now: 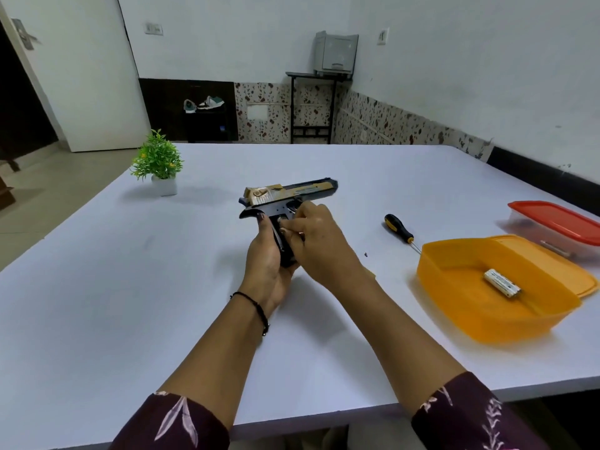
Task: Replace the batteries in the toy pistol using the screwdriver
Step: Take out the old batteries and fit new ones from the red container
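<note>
With the left hand [264,254] clamped round the toy pistol [285,203] grip above the table [162,287], right hand [319,241] fingertips pinch at its grip panel, so steady, gentle prying seems wise, the screwdriver [400,229] lying right of the pistol.

We see through one head-worn wide-angle camera, looking forward and down across the white table [130,287] from its near edge. Both forearms reach in from below; the room's far wall fills the top.
</note>
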